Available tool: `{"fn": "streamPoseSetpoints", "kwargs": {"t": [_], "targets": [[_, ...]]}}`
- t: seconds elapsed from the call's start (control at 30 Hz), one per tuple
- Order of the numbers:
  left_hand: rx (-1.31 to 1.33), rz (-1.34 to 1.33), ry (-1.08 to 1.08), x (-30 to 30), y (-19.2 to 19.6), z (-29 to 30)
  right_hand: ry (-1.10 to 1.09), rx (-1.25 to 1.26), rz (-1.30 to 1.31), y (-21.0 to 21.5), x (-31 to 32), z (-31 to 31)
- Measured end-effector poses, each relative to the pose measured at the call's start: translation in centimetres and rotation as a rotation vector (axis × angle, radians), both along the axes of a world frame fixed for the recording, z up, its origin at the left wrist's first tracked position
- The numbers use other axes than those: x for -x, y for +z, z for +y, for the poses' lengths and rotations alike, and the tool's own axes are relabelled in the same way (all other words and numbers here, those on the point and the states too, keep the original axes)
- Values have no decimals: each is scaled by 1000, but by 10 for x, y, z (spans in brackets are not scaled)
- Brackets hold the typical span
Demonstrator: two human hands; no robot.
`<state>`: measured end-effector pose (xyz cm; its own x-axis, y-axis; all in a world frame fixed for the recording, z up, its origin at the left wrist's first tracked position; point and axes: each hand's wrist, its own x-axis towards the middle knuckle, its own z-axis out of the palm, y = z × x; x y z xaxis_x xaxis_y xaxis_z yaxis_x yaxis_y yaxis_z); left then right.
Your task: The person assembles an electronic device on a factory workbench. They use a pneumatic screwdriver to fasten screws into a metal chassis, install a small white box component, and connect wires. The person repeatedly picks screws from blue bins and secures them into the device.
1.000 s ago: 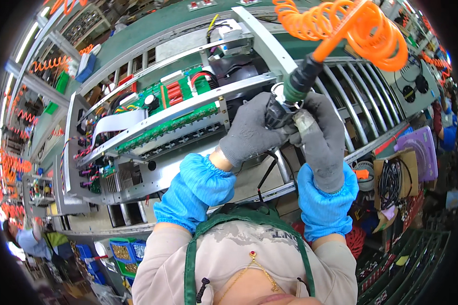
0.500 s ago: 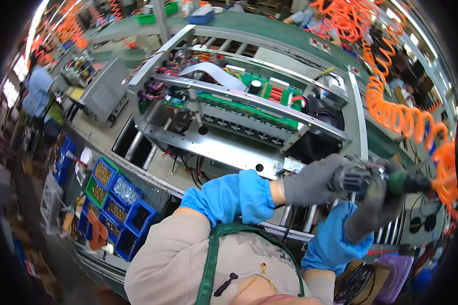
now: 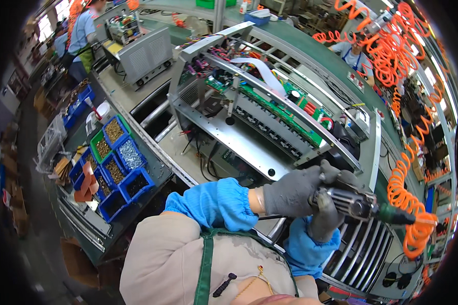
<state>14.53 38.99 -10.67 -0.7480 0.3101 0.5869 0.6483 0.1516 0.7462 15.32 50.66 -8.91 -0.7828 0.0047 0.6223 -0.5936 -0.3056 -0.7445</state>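
My two hands, in grey gloves, are together at an air screwdriver (image 3: 348, 203) in front of the right end of a metal-framed chassis (image 3: 249, 145). The tool lies nearly level, its green end joined to an orange coiled hose (image 3: 412, 218). My left hand (image 3: 292, 193) is closed at the tool's left end; its fingertips are partly hidden. From below, my right hand (image 3: 326, 218) wraps round the tool body. Inside the chassis sit a green circuit board (image 3: 290, 109), a row of grey heat sinks, a white ribbon cable (image 3: 262, 71) and coloured wires.
Blue and green bins (image 3: 132, 153) of screws stand on the bench at left. A grey-cased unit (image 3: 150, 56) is beyond them. Rollers (image 3: 361, 251) run at right and beneath the chassis. Other people (image 3: 81, 35) work at far left and across the green bench (image 3: 310, 43).
My hands and the air screwdriver have come left and lower in view, nearer my body. The view has turned, so the chassis and bins appear shifted right. Both hands stay on the tool.
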Motion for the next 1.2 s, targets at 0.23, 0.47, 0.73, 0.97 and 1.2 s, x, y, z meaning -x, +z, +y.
{"fn": "streamPoseSetpoints", "kwargs": {"t": [0.23, 0.47, 0.73, 0.97, 1.2], "targets": [[152, 93, 535, 0, -42, -73, 83, -30, -73, -21, 41, -59], [273, -589, 541, -62, -130, -213, 194, -114, -407, -50, 80, -66], [439, -1319, 1848, -292, -243, -407, -33, -366, -226, -51, 90, -75], [409, -1595, 1632, -331, -265, -406, -102, -428, -258, -50, 95, -98], [327, -1662, 1524, -329, -274, -419, -115, -434, -287, -47, 99, -103]]}}
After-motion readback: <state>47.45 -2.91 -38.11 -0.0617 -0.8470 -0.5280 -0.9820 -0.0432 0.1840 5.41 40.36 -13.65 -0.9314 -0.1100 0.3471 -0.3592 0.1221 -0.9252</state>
